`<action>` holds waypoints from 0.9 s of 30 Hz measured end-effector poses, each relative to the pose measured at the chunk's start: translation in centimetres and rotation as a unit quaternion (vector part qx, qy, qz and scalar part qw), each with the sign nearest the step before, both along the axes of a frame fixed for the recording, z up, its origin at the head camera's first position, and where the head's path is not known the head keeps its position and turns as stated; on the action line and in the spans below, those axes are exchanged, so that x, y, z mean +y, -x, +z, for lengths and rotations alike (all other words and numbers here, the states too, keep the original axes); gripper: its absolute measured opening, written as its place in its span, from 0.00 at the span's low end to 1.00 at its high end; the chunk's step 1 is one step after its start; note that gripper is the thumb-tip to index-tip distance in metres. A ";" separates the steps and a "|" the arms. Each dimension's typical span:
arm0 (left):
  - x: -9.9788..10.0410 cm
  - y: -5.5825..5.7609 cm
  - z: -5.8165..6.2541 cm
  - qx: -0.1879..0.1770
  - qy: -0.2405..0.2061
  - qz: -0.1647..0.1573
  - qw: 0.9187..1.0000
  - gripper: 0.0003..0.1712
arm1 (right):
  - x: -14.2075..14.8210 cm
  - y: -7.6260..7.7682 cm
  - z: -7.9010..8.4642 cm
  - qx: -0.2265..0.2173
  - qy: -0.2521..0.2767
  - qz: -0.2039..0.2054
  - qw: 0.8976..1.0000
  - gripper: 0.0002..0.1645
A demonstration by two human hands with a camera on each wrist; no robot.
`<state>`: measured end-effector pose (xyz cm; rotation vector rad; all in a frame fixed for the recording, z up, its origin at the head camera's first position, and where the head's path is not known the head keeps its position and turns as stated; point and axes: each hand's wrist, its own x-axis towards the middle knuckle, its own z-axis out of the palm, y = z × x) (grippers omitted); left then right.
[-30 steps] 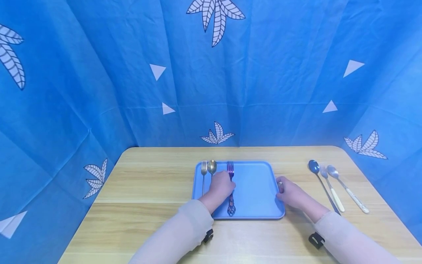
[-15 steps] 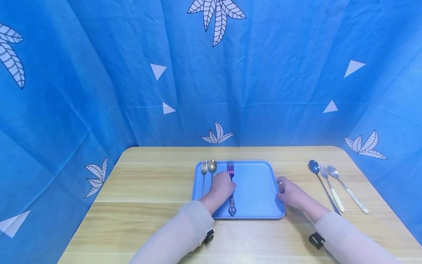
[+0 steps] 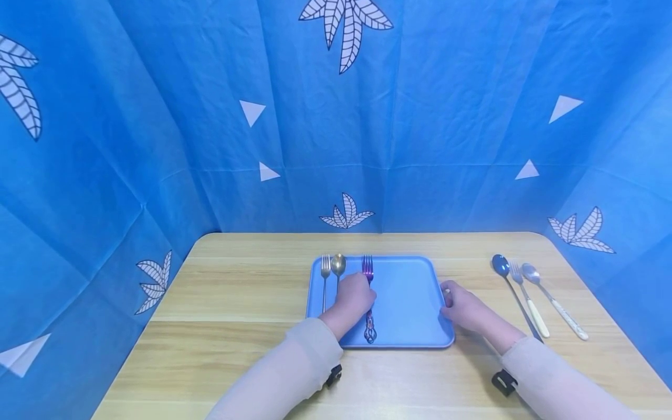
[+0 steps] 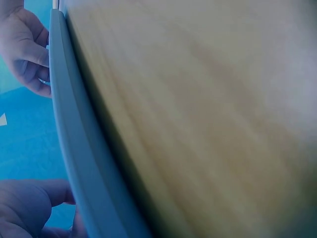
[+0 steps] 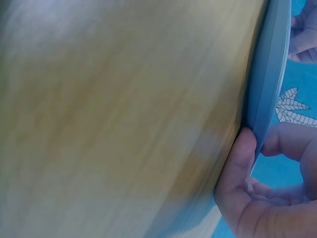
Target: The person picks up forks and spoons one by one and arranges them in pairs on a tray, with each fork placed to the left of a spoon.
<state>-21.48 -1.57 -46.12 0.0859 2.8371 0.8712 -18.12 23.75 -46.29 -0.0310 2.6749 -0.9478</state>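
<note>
A blue rectangular tray [image 3: 406,309] lies on the table. On it, my left hand [image 3: 353,294] has its fingers curled over the middle of a purple fork [image 3: 370,329] and seems to pinch it; its fingertips are hidden. Left of that fork lie a gold spoon [image 3: 338,264] and a slim fork [image 3: 325,268], parallel, their lower ends behind my hand and sleeve. My right hand [image 3: 466,308] holds the tray's right edge. In the right wrist view, its thumb and a finger [image 5: 242,148] pinch the rim. The left wrist view shows my left hand [image 4: 25,206] beyond the tray wall [image 4: 74,114].
On the wooden table [image 3: 226,291], right of the tray, lie a dark spoon [image 3: 501,266], a fork with a cream handle [image 3: 535,318] and a spoon with a pale patterned handle [image 3: 569,321]. A blue curtain [image 3: 336,134] hangs behind and at both sides.
The purple fork's handle end has shifted very slightly right since a second ago. Both hands keep nearly the same place, and the tray has not visibly moved.
</note>
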 end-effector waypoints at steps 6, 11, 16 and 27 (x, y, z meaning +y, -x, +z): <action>0.0 0.0 0.0 0.000 0.001 0.000 1.000 0.17 | 0.0 0.0 0.0 0.001 -0.001 0.001 1.000 0.34; 0.0 0.0 0.0 0.007 0.013 -0.005 1.000 0.16 | 0.1 -0.1 0.0 -0.002 0.001 0.000 1.000 0.34; 0.1 0.0 0.0 0.006 0.011 -0.003 1.000 0.17 | 0.2 0.0 -0.1 0.004 -0.006 0.003 1.000 0.34; 0.1 0.2 0.0 0.032 0.025 -0.010 0.999 0.15 | 0.2 0.1 -0.3 0.025 -0.002 0.013 1.000 0.35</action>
